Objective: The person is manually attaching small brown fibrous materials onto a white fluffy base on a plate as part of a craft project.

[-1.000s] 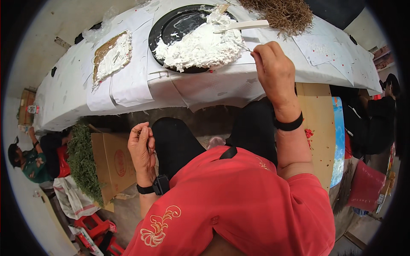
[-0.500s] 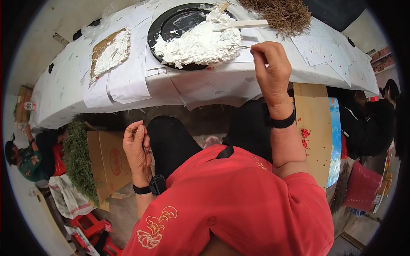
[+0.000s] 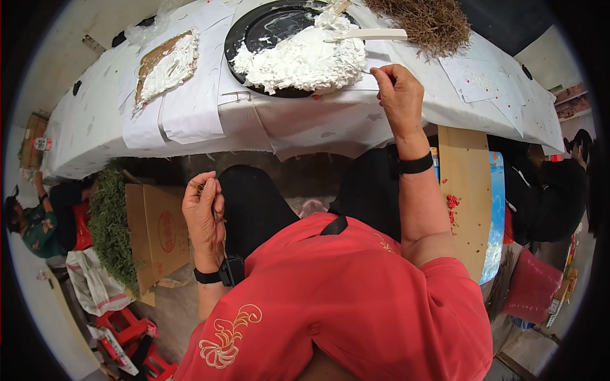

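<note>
Green sprigs [image 3: 111,228] stand at the left beside a cardboard box [image 3: 157,235]. On the worktop [image 3: 248,130] lies a small board [image 3: 152,61] partly spread with white paste. Near the left knee, the left hand [image 3: 204,213] pinches thin brown twigs [image 3: 199,188]. A black plate [image 3: 254,39] carries a heap of paste [image 3: 305,63] and a spatula [image 3: 378,33]. The right hand [image 3: 401,95] pinches a thin stem [image 3: 368,72] at the heap's edge; whether it touches, I cannot tell. Behind is a dry twig pile [image 3: 424,24]; rightmost, red berries [image 3: 452,203] rest on cardboard [image 3: 469,216].
</note>
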### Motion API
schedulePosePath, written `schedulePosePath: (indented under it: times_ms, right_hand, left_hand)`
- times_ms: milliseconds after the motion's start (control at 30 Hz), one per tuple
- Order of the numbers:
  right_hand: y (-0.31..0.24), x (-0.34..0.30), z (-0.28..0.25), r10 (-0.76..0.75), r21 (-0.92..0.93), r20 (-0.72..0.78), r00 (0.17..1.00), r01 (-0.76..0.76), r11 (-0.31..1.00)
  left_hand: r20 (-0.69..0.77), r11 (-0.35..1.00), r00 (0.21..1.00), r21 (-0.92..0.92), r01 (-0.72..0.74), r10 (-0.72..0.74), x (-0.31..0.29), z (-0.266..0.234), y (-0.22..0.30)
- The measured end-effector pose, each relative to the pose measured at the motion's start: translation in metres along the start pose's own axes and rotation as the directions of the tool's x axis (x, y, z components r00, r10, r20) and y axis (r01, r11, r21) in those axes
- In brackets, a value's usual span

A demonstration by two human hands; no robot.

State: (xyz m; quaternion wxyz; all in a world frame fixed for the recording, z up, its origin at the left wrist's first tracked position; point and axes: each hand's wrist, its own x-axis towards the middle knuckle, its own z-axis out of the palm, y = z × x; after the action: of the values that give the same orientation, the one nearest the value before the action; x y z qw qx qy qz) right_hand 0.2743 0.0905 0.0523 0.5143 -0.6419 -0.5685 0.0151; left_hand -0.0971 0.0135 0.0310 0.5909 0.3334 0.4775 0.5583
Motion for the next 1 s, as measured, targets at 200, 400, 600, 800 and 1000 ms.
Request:
schedulePosePath:
  times_ms: [200, 400, 600, 800, 1000]
  right_hand:
    - [-0.025, -0.007, -0.002, 0.234, 0.548, -0.052, 0.971, -0.168, 0.82]
    - [-0.001, -0.02, 0.019, 0.237, 0.368, 0.058, 0.97, -0.241, 0.898]
    - [-0.009, -0.016, 0.018, 0.125, 0.354, -0.067, 0.99, -0.094, 0.931]
    - [0.001, -0.014, 0.023, -0.046, 0.19, -0.131, 0.99, 0.071, 0.979]
    - [-0.01, -0.017, 0.017, 0.118, 0.339, -0.127, 0.985, -0.069, 0.938]
  left_hand:
    - [-0.008, 1.0, 1.0, -0.011, 0.002, -0.002, 0.001, 0.001, 0.0]
    - [-0.009, 0.999, 1.0, -0.031, 0.01, -0.01, 0.0, 0.004, 0.0]
    - [0.003, 0.999, 1.0, -0.038, 0.008, -0.008, 0.0, 0.002, -0.005]
    - [0.004, 0.998, 1.0, -0.059, -0.011, 0.011, 0.0, 0.007, -0.004]
    - [0.001, 0.997, 1.0, -0.074, 0.015, -0.015, 0.001, 0.006, -0.007]
